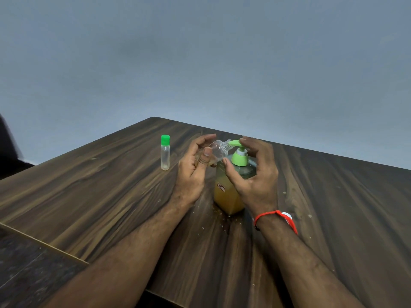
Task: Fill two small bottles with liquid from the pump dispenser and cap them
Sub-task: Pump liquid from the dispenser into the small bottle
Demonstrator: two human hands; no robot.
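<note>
Currently we work on a dark wood table [93, 196] against a grey wall [200, 52]. Our left hand [195, 167] grips a tilted open bottle [219, 148], mouth at the dispenser [231, 185] spout; right hand [255, 172] fingers press the pump. A capped bottle [165, 154] stands left of our fingers.

Dark wood-grain counter [89, 196], pale specks [216, 211] scattered on it. Grey-blue wall [200, 52] behind. Red wristband [277, 216], dark blurred object [9, 147] far left.
</note>
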